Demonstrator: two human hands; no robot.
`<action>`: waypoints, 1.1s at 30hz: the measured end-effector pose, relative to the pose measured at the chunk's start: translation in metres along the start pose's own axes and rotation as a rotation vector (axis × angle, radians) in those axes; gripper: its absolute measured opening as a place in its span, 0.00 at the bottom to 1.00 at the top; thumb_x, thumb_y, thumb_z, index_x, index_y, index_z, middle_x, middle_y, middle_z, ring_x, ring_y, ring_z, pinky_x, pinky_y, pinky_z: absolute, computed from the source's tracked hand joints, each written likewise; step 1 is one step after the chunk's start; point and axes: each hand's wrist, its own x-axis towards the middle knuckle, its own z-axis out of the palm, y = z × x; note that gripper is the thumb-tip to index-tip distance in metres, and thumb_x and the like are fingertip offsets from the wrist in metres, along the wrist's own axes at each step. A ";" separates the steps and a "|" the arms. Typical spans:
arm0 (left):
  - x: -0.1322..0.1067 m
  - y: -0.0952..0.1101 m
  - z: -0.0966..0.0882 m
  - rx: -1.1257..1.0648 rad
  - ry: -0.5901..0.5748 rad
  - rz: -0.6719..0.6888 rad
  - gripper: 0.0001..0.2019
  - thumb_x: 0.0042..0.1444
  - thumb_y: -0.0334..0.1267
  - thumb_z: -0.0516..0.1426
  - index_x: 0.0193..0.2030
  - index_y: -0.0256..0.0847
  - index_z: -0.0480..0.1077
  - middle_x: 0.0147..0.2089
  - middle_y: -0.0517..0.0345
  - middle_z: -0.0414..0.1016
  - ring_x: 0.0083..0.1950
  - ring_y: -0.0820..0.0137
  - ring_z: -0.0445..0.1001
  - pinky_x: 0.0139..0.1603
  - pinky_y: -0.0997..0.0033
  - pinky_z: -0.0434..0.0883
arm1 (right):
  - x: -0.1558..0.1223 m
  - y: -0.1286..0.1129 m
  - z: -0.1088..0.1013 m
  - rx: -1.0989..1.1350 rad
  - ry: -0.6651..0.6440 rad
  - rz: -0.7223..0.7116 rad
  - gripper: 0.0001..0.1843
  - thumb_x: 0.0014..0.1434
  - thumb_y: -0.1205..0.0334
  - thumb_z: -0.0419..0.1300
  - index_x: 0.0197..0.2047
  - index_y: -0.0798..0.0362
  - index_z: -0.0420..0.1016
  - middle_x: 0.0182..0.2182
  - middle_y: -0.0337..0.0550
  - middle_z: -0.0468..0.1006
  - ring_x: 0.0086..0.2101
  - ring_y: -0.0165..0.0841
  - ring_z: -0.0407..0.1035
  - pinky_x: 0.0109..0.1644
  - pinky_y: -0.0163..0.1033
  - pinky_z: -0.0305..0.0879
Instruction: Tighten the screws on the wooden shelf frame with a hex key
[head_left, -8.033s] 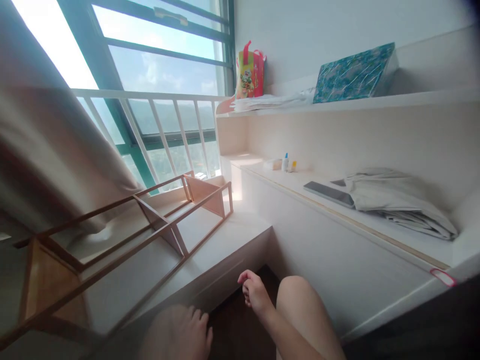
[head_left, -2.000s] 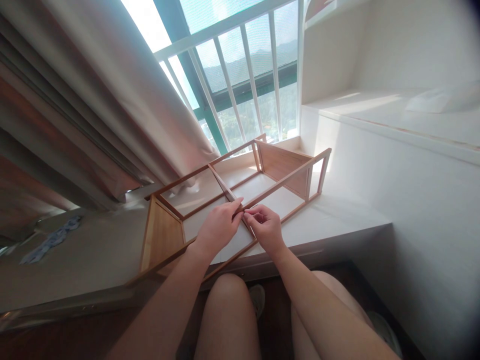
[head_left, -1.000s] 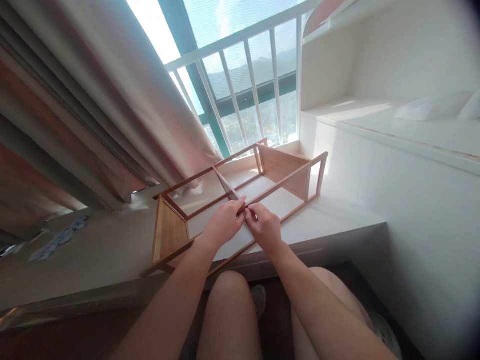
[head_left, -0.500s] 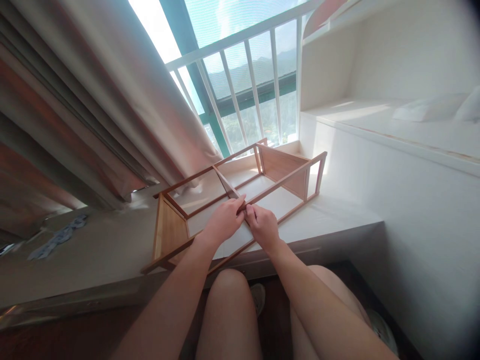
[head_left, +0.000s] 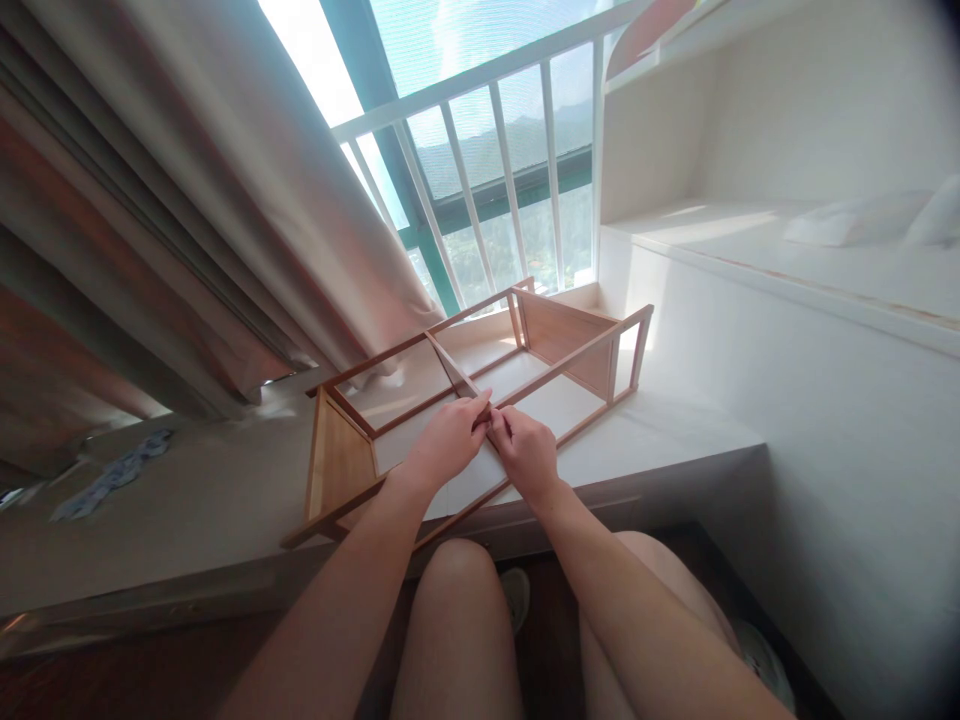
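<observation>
A wooden shelf rack [head_left: 568, 362] lies on its side on the white window ledge [head_left: 660, 430], its shelf boards standing upright between the long rails. My left hand [head_left: 451, 438] grips the near upper rail where the middle board [head_left: 452, 366] meets it, thumb and fingers closed around the wood. Close beside it, my right hand [head_left: 525, 450] is curled with thumb and forefinger pinched at the same joint. Whatever sits in that pinch is hidden by the fingers. The end board [head_left: 341, 455] is at the left.
Beige curtains [head_left: 225, 180] hang at the left, and a patterned cloth [head_left: 112, 476] lies on the ledge below them. White railings [head_left: 504, 130] stand before the window. To the right is a white built-in cabinet [head_left: 810, 300]. My knees [head_left: 461, 600] are under the ledge's front edge.
My right hand has shifted very slightly at the joint. My left hand and the rack hold the same position.
</observation>
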 end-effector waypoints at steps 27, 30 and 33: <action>-0.001 0.000 0.002 -0.016 0.020 -0.014 0.23 0.63 0.32 0.54 0.66 0.36 0.68 0.56 0.44 0.78 0.58 0.61 0.76 0.62 0.64 0.69 | -0.004 0.005 0.000 0.087 -0.023 0.024 0.24 0.73 0.53 0.42 0.30 0.50 0.70 0.24 0.40 0.75 0.26 0.33 0.67 0.33 0.37 0.54; -0.001 0.000 0.002 -0.012 0.017 -0.016 0.24 0.63 0.31 0.54 0.66 0.36 0.68 0.55 0.44 0.79 0.56 0.62 0.77 0.59 0.65 0.70 | -0.006 0.006 -0.001 0.128 -0.009 0.055 0.13 0.69 0.52 0.51 0.37 0.49 0.69 0.25 0.37 0.75 0.26 0.33 0.68 0.32 0.36 0.56; -0.001 -0.001 0.001 -0.010 0.011 -0.016 0.24 0.62 0.31 0.54 0.66 0.37 0.68 0.53 0.46 0.80 0.53 0.63 0.78 0.56 0.66 0.71 | -0.005 0.006 0.000 0.135 0.011 0.055 0.08 0.66 0.54 0.55 0.42 0.49 0.69 0.27 0.36 0.76 0.26 0.33 0.68 0.33 0.35 0.57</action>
